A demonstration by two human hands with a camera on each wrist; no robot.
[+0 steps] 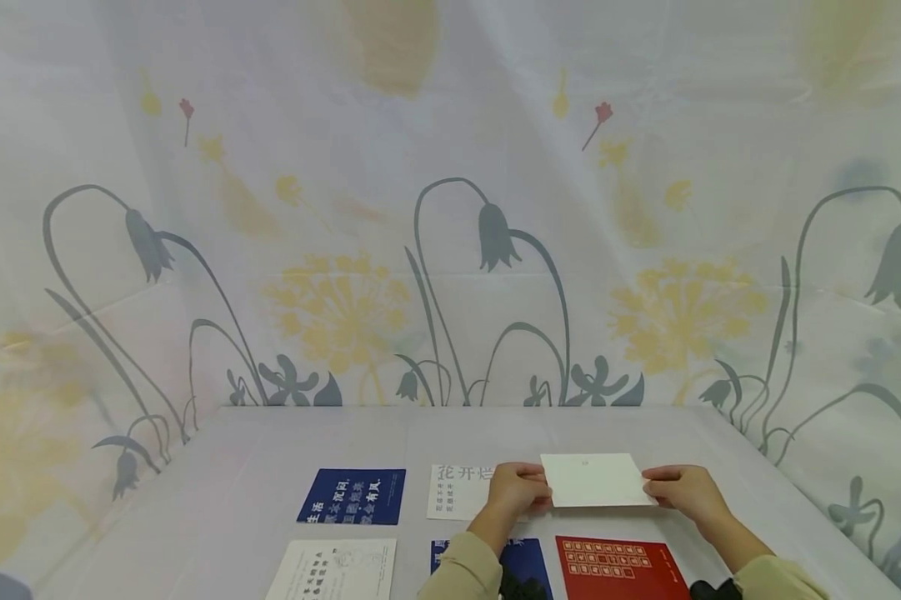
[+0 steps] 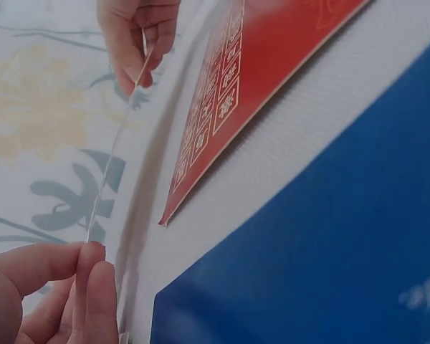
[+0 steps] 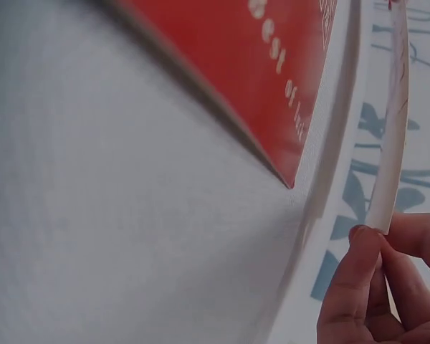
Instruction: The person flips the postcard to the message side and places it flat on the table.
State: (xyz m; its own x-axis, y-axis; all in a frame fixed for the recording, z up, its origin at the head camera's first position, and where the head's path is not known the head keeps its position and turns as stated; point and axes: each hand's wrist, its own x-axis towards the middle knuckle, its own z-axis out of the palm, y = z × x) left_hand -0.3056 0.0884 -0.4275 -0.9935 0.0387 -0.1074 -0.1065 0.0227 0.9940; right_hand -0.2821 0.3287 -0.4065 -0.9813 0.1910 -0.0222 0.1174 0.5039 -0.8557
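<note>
A pale cream card [image 1: 598,481] with a small mark near its top edge is held between my two hands. My left hand [image 1: 519,490] pinches its left end between thumb and fingers, and my right hand [image 1: 688,493] pinches the right end. The left wrist view gives the card [image 2: 109,179] nearly edge-on; in the right wrist view the card [image 3: 393,136] looks slightly bowed. Nearer me lies a red card [image 1: 618,568] with rows of boxed characters. Behind my left hand, a white card [image 1: 453,493] with grey characters is partly covered.
At the left on the white table [image 1: 270,450] lie a blue card [image 1: 352,497] with white writing and a white card [image 1: 337,571] with dark writing. Another blue card [image 1: 528,562] is partly hidden by my left sleeve. A flower-patterned curtain [image 1: 450,208] hangs behind the table.
</note>
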